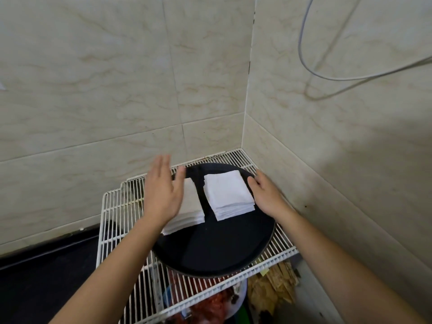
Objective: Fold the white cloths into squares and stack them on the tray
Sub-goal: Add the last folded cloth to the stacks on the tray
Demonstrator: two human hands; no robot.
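A round black tray (pixel 210 249) sits on a white wire shelf (pixel 112 220) in the corner of a tiled wall (pixel 117 90), and two stacks of folded white cloths lie side by side on its far half, close but not touching. The left hand (pixel 162 195) hovers flat over the left stack (pixel 189 213), its grip spread with the fingers straight and holding nothing; whether the palm touches the cloth cannot be told, and the fingertips are blurred. The right hand (pixel 268 195) rests at the right edge of the right stack (pixel 228 195), its grip also spread and empty, the thumb near the stack's side. Judging by this, the folding looks done or nearly so, and the step in hand is squaring up the stacks. The next move probably calls for light, even presses on the sides so the layers line up without toppling. No unfolded cloths are in view. Clutter shows under the shelf.
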